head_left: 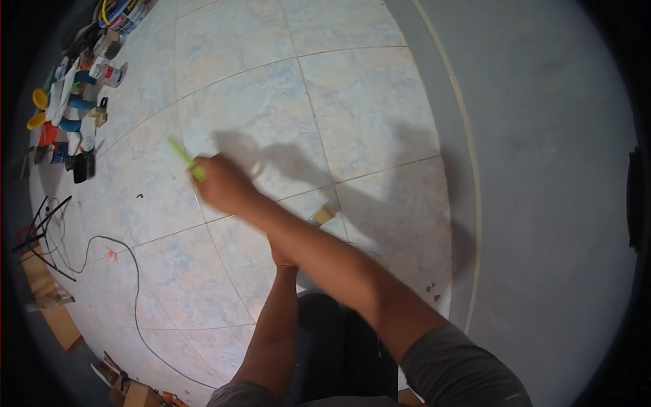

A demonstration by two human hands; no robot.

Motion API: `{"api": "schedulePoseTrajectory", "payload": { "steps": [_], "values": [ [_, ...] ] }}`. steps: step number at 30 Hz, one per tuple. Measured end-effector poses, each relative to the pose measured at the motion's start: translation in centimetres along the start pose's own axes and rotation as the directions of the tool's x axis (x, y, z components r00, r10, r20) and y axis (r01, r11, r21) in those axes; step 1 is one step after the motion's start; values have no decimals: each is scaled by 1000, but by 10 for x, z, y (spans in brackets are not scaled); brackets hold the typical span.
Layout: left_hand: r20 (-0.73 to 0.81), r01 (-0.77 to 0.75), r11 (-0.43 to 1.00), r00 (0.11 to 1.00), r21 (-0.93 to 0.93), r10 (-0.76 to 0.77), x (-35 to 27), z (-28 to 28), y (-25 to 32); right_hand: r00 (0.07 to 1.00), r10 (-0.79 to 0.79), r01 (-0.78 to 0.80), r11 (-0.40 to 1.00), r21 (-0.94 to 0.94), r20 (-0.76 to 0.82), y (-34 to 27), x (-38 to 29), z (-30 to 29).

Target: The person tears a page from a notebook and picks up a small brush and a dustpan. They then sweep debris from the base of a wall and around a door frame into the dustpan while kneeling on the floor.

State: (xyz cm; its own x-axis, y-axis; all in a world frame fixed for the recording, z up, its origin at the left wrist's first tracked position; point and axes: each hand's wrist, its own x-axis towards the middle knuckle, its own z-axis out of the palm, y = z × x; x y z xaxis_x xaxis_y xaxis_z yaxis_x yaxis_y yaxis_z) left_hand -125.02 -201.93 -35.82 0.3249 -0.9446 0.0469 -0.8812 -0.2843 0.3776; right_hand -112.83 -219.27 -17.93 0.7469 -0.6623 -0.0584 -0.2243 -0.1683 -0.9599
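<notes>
My right hand (224,184) is closed around a lime-green stick-like tool (179,150), whose end points up and left over the pale tiles. Motion blur keeps me from telling exactly what the tool is. My right forearm crosses over my left arm. Only the wrist side of my left hand (280,250) shows; its fingers are hidden beneath the forearm. From behind that forearm pokes a paintbrush (323,214) with pale bristles and a metal ferrule. It lines up with my left hand, but the hold is hidden.
Pale marbled tiles (244,122) border a grey surface (544,203) at right. Bottles and tools (76,102) crowd the far left. A black cable (136,285) curves across the tiles from a black wire stand (43,236). Cardboard (140,396) sits at bottom left.
</notes>
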Motion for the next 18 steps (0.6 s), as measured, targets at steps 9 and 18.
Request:
{"api": "schedulePoseTrajectory", "payload": {
  "steps": [9, 18],
  "values": [
    [-34, 51, 994, 998, -93, -54, 16, -19, 20, 681, 298, -731, 226, -644, -669, 180, -147, -368],
    [-99, -153, 980, 981, 124, 166, 27, -24, 34, 999, -47, 52, 969, -242, 24, 89, -36, 16]
  ]
}}
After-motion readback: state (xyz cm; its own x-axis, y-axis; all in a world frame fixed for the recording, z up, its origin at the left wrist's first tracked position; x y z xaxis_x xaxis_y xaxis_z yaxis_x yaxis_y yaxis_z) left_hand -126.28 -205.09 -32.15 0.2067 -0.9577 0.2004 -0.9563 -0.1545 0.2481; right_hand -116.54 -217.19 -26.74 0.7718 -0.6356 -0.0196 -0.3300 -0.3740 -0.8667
